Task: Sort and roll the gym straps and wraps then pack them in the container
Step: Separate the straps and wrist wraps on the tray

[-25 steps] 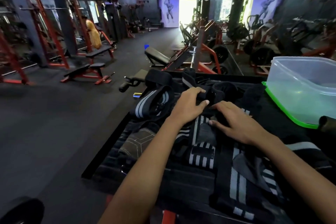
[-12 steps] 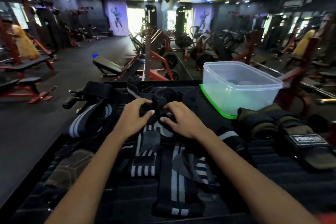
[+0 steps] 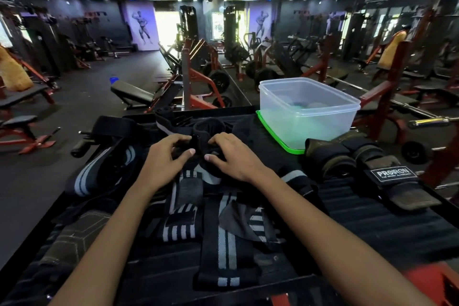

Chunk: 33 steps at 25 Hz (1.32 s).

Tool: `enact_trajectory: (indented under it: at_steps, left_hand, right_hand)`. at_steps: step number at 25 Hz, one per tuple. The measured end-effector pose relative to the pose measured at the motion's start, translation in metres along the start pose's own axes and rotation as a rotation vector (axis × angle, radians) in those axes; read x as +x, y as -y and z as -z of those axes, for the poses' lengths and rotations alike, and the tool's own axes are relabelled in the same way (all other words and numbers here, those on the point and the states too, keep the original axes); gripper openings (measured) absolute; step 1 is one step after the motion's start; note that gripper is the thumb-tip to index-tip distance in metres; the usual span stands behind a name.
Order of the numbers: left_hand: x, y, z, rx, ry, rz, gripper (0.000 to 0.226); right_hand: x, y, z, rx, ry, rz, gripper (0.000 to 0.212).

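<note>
Black strap point(image 3: 198, 141): at the middle of the table point(image 3: 387, 228), pinched from both sides. Left hand point(image 3: 166, 159) grips its left end, fingers curled over the fabric, thumb pointing inward. Right hand point(image 3: 231, 156) grips the right end, fingers likewise curled, thumb tip near the left thumb.

Striped wraps point(image 3: 223, 238): black with grey-white stripes, lying loose and overlapping below the hands, between the forearms.

Rolled striped wrap point(image 3: 104, 169): left of the left hand, near the table's left edge.

Olive-and-black wrist wraps point(image 3: 347, 156): right side of the table, lying side by side, one bearing a white-lettered label; just beside the container's near corner.

Container point(image 3: 308, 112): clear plastic tub, open-topped, standing on a green lid point(image 3: 280, 139) at the far right of the table, well apart from the hands. Contents blurred through the wall; cannot tell what they are.

Surroundings: gym floor with red-framed benches point(image 3: 24, 129) and weight machines beyond.
</note>
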<state>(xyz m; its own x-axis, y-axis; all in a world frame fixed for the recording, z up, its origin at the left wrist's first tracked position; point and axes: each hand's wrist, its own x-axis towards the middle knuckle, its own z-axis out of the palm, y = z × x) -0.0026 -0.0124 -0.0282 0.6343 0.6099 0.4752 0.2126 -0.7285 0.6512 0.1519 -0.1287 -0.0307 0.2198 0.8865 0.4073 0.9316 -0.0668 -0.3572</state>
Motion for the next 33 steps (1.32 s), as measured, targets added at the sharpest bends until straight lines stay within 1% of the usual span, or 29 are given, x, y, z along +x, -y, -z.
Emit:
enact_trajectory:
  at_steps: [2, 5, 8, 15, 20, 24, 26, 28, 30, 31, 33]
  left_hand:
    - [-0.003, -0.001, 0.005, -0.015, 0.004, 0.035, 0.03]
    - [-0.01, -0.004, 0.019, -0.085, -0.032, 0.112, 0.028]
    - [-0.02, -0.008, 0.036, -0.103, -0.053, 0.135, 0.025]
    - [-0.065, -0.001, 0.087, 0.006, -0.081, 0.139, 0.024]
    - [-0.111, 0.012, 0.118, 0.178, -0.05, 0.173, 0.032]
    - [-0.149, 0.017, 0.136, 0.223, 0.033, 0.295, 0.045]
    - [-0.16, 0.018, 0.14, 0.221, 0.038, 0.358, 0.055]
    - [-0.167, 0.018, 0.143, 0.178, 0.025, 0.452, 0.062]
    - [-0.171, 0.018, 0.145, 0.091, -0.009, 0.542, 0.067]
    - [-0.172, 0.019, 0.146, 0.041, -0.045, 0.564, 0.068]
    - [-0.172, 0.017, 0.146, -0.075, -0.147, 0.565, 0.065]
  right_hand:
    - [0.001, 0.002, -0.001, 0.022, -0.01, 0.005, 0.038]
    - [0.004, 0.007, -0.002, 0.138, -0.046, -0.008, 0.036]
    - [0.006, 0.015, -0.006, 0.226, -0.073, 0.003, 0.032]
    - [0.011, 0.057, -0.018, 0.262, -0.006, 0.14, 0.03]
    - [0.005, 0.093, -0.024, 0.319, 0.112, 0.238, 0.032]
    - [-0.003, 0.126, -0.034, 0.362, 0.247, 0.313, 0.034]
    - [-0.006, 0.141, -0.042, 0.362, 0.352, 0.342, 0.043]
    - [-0.006, 0.153, -0.054, 0.245, 0.428, 0.392, 0.057]
    - [-0.003, 0.162, -0.065, 0.162, 0.451, 0.402, 0.067]
    - [-0.001, 0.166, -0.067, 0.166, 0.437, 0.399, 0.068]
    - [0.003, 0.166, -0.069, 0.242, 0.4, 0.388, 0.062]
